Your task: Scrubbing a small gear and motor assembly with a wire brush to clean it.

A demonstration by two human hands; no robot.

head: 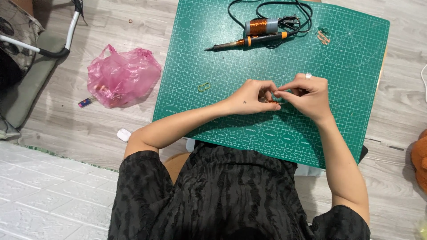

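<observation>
Head view, your holdings and surroundings. Your left hand (251, 95) and your right hand (307, 95) meet over the middle of the green cutting mat (347, 58), fingertips touching, both pinched closed on one small copper-coloured piece (272, 101) between them; the piece is mostly hidden by your fingers, so its shape cannot be told. A ring (308, 76) sits on a finger of your right hand. Both forearms rest on or just above the near half of the mat. On the mat, left of your left hand and apart from it: a small yellow-green loop (204, 86). At the mat's far edge: a spool of copper wire (261, 26), lying on its side; just in front of it, a soldering iron (249, 42) with orange bands, tip pointing to your left; its black cord (284, 9) coiled behind the spool. To the right of the iron's handle: a small heap of copper-coloured bits (323, 37). Off the mat, on the grey wood-pattern floor (80, 129) to your left: a crumpled pink plastic bag (122, 75), with a small tube (86, 102) poking out beside it, and a small white object (123, 134) near your left elbow.
</observation>
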